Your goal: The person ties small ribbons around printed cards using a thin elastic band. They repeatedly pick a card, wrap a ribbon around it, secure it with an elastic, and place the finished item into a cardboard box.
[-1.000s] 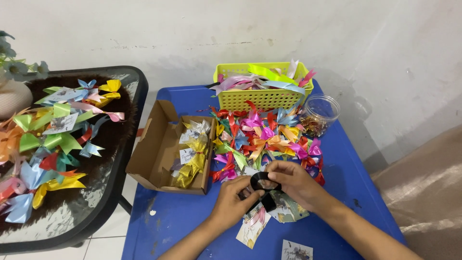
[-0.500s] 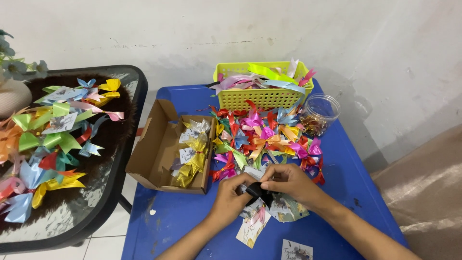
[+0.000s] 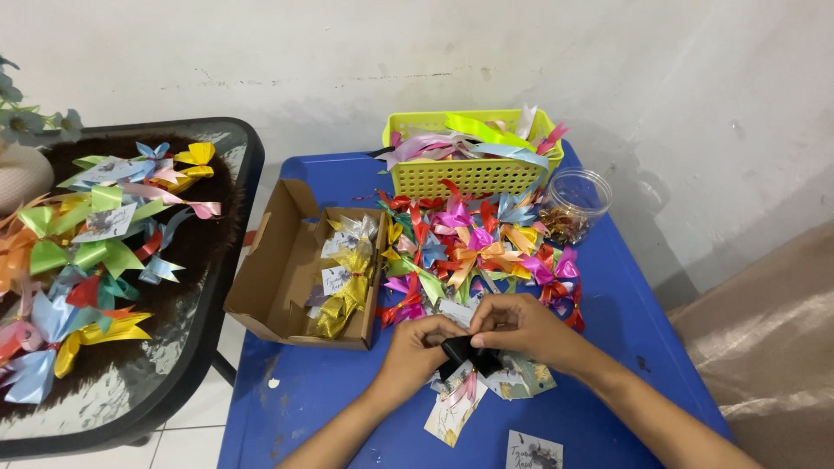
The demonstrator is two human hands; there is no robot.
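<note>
My left hand (image 3: 415,347) and right hand (image 3: 521,326) both pinch the black ribbon bow (image 3: 465,354), just below the ribbon pile (image 3: 473,247).

The scene was brightly and evenly lit by soft, diffuse light that seemed to come from above and slightly to the left. Shadows were faint: a soft grey one fell on the white wall (image 3: 521,52) behind and to the right of the yellow basket (image 3: 473,174), and a thin one lay under the cardboard box (image 3: 287,278). The glass table (image 3: 187,347) carried pale, mottled reflections near its front edge, and the clear jar (image 3: 578,200) showed small glints. Colours were vivid and not washed out. Focus was sharp across the middle; straight lines bowed slightly toward the edges.
</note>
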